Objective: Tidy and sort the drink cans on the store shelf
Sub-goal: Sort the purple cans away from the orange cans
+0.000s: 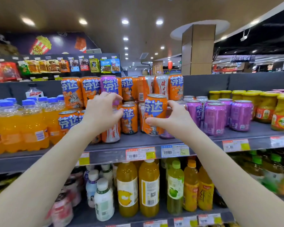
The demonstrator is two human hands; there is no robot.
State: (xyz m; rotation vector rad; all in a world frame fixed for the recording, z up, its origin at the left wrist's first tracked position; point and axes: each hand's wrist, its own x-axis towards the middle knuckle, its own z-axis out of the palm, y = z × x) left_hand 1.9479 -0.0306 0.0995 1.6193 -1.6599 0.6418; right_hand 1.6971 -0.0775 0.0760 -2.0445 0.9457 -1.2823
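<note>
On the grey shelf [138, 140] stand mixed drink cans in two stacked layers. My right hand [174, 118] grips an orange can [155, 110] at the front, thumb before it and fingers behind, held slightly above the shelf. My left hand [102, 112] curls around the bottom of a purple can [109, 85] that sits among the upper orange cans [72, 92]. A white and red can [161, 86] stands in that upper row too. Under my left hand is a white and orange can [111, 134]. The purple cans [215, 118] are grouped to the right.
Orange soda bottles [31, 125] fill the shelf's left end and yellow fruit jars [282, 112] its right end. Price tags [140, 153] line the shelf edge. Juice and milk bottles [149, 185] stand on the shelf below. Snack bags [64, 65] hang behind.
</note>
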